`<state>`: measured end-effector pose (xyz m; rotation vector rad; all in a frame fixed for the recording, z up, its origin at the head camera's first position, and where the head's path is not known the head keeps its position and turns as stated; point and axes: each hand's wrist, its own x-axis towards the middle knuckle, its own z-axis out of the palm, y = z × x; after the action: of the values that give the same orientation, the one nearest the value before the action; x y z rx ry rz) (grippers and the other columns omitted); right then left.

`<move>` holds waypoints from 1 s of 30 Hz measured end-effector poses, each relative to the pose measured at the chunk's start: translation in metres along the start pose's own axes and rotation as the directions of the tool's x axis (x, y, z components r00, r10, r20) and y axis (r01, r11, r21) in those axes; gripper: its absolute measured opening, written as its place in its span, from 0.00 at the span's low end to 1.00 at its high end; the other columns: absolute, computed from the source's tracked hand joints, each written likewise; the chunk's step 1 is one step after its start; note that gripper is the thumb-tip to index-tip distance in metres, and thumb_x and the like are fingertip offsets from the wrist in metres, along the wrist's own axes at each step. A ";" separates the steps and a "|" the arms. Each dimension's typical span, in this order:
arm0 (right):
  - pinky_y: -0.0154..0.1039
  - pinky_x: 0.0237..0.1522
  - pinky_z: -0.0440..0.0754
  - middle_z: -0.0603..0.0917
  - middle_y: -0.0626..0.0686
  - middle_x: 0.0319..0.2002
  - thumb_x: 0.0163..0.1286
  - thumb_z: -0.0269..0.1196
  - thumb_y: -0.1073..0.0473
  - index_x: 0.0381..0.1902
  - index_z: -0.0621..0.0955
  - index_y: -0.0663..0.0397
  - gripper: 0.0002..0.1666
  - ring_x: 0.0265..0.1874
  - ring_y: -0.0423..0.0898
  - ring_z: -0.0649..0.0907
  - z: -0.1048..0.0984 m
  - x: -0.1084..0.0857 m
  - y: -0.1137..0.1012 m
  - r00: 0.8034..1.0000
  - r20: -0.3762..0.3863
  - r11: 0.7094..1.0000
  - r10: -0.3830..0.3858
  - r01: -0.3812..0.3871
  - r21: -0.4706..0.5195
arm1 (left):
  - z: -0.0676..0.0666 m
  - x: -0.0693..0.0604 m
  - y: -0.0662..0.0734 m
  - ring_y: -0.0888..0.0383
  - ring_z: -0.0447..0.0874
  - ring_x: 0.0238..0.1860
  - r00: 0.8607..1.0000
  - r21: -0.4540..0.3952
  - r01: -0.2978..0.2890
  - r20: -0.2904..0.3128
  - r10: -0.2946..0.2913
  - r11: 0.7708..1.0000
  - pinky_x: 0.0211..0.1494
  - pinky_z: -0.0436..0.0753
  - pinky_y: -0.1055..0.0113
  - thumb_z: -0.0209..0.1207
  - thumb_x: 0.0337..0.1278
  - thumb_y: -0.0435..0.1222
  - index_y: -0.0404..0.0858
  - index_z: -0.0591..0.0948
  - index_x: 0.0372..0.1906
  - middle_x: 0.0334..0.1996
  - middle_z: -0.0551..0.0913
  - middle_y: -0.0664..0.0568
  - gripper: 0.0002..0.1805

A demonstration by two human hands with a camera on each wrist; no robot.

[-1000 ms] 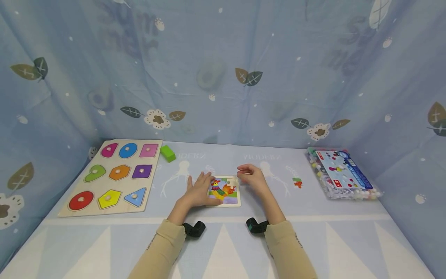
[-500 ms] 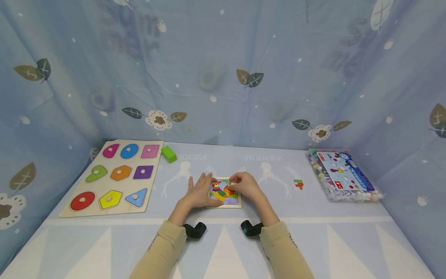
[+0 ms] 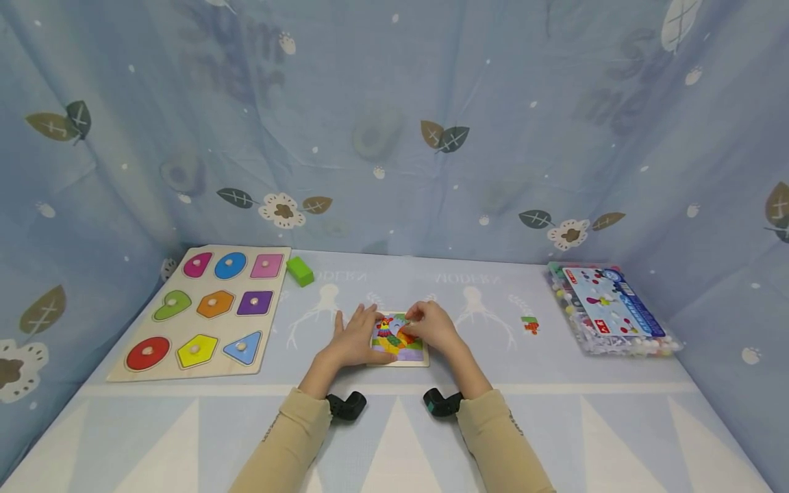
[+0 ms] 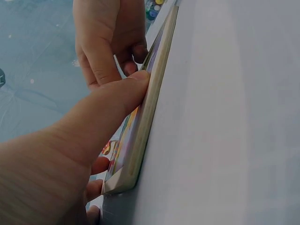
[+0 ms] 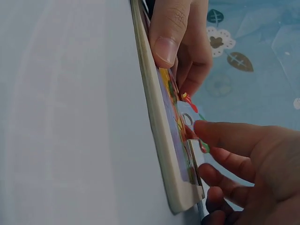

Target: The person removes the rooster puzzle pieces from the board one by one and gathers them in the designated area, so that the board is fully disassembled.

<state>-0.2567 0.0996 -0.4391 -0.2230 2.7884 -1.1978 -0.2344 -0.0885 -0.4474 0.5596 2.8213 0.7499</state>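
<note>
A small framed rooster puzzle (image 3: 402,355) lies on the table between the hands. Over its left side, the left hand (image 3: 354,340) has its fingers spread and straight; in the left wrist view its thumb presses the near rim (image 4: 152,103), the other fingertips by the left edge. At the puzzle's upper right, the right hand (image 3: 434,329) pinches a puzzle piece (image 5: 187,108) between thumb and fingers, the piece tilted above the picture in the right wrist view. Another small piece (image 3: 530,325), green and orange, lies apart to the right.
A wooden board of coloured knobbed shapes (image 3: 203,329) lies at the left, with a green block (image 3: 300,271) by its upper right corner. A clear box of beads with a printed label (image 3: 610,305) stands at the right. Patterned blue cloth (image 3: 394,137) hangs behind the table.
The right hand has moved left from beside the puzzle onto its upper right part. The left hand stays at the puzzle's left side. The view has shifted slightly.
</note>
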 end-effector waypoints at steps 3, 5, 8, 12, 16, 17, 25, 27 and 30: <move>0.34 0.28 0.74 0.78 0.51 0.28 0.56 0.67 0.60 0.30 0.79 0.56 0.08 0.23 0.42 0.75 0.001 0.000 0.000 1.000 -0.009 0.997 -0.002 0.002 0.073 | -0.001 -0.002 -0.001 0.41 0.45 0.71 1.000 -0.028 -0.022 -0.020 0.022 0.999 0.63 0.31 0.34 0.65 0.36 0.62 0.36 0.67 0.59 0.69 0.56 0.39 0.47; 0.34 0.25 0.75 0.80 0.51 0.27 0.57 0.66 0.60 0.31 0.79 0.57 0.08 0.20 0.42 0.76 0.001 0.000 0.000 1.000 -0.012 0.994 -0.011 0.012 0.111 | -0.001 -0.002 -0.001 0.40 0.45 0.71 0.999 -0.033 -0.028 -0.027 0.027 0.999 0.63 0.31 0.33 0.65 0.36 0.62 0.36 0.67 0.58 0.69 0.57 0.39 0.47; 0.33 0.25 0.76 0.82 0.50 0.27 0.58 0.66 0.61 0.36 0.79 0.56 0.09 0.20 0.41 0.77 0.001 0.001 0.001 1.000 -0.012 0.988 -0.010 0.012 0.156 | -0.002 -0.002 0.000 0.40 0.45 0.71 1.000 -0.017 -0.018 -0.020 0.018 1.000 0.63 0.31 0.34 0.66 0.37 0.59 0.36 0.67 0.59 0.69 0.56 0.40 0.45; 0.35 0.29 0.77 0.82 0.52 0.30 0.60 0.63 0.62 0.44 0.81 0.55 0.13 0.25 0.43 0.79 0.000 0.002 0.001 1.000 -0.013 0.967 0.010 -0.007 0.256 | -0.001 0.000 0.001 0.42 0.44 0.71 1.000 0.014 0.003 0.001 -0.003 1.000 0.64 0.33 0.34 0.66 0.40 0.56 0.38 0.66 0.61 0.70 0.55 0.41 0.43; 0.37 0.32 0.78 0.81 0.55 0.32 0.60 0.60 0.66 0.45 0.82 0.57 0.14 0.29 0.46 0.81 -0.005 0.002 0.002 0.998 -0.032 0.920 0.057 -0.040 0.389 | -0.002 -0.002 0.004 0.41 0.45 0.71 1.000 0.028 0.002 -0.005 -0.002 1.000 0.64 0.35 0.34 0.67 0.39 0.56 0.39 0.67 0.60 0.70 0.55 0.41 0.43; 0.37 0.33 0.79 0.81 0.55 0.32 0.59 0.60 0.66 0.45 0.82 0.58 0.14 0.29 0.46 0.81 -0.006 0.002 0.003 0.997 -0.037 0.907 0.074 -0.051 0.419 | -0.003 -0.002 0.005 0.41 0.46 0.71 1.000 0.025 0.001 -0.008 -0.001 1.000 0.64 0.35 0.33 0.67 0.39 0.56 0.38 0.67 0.60 0.69 0.56 0.41 0.43; 0.37 0.34 0.82 0.78 0.56 0.32 0.60 0.61 0.67 0.47 0.79 0.64 0.16 0.28 0.45 0.83 -0.024 0.000 0.018 0.986 -0.071 0.854 0.152 -0.095 0.512 | -0.004 -0.004 0.007 0.40 0.46 0.71 1.000 0.009 -0.004 -0.006 0.004 1.000 0.64 0.35 0.33 0.67 0.38 0.56 0.40 0.67 0.61 0.69 0.56 0.41 0.43; 0.36 0.34 0.82 0.78 0.57 0.34 0.60 0.61 0.67 0.47 0.79 0.64 0.16 0.28 0.44 0.83 -0.030 -0.001 0.022 0.983 -0.077 0.854 0.165 -0.103 0.511 | -0.004 -0.004 0.006 0.40 0.45 0.71 1.000 0.027 -0.014 -0.006 0.014 1.000 0.64 0.35 0.33 0.67 0.39 0.56 0.42 0.66 0.63 0.69 0.56 0.42 0.44; 0.35 0.34 0.81 0.79 0.58 0.36 0.61 0.60 0.66 0.48 0.78 0.65 0.16 0.30 0.43 0.83 -0.038 -0.003 0.027 0.981 -0.086 0.868 0.172 -0.110 0.485 | -0.004 -0.003 0.005 0.41 0.45 0.71 1.000 0.048 -0.024 -0.004 0.024 0.999 0.63 0.35 0.33 0.66 0.40 0.56 0.45 0.66 0.65 0.70 0.56 0.42 0.44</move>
<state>-0.2618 0.1456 -0.4331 0.1016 2.4383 -1.8599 -0.2309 -0.0880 -0.4414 0.6014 2.8483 0.6894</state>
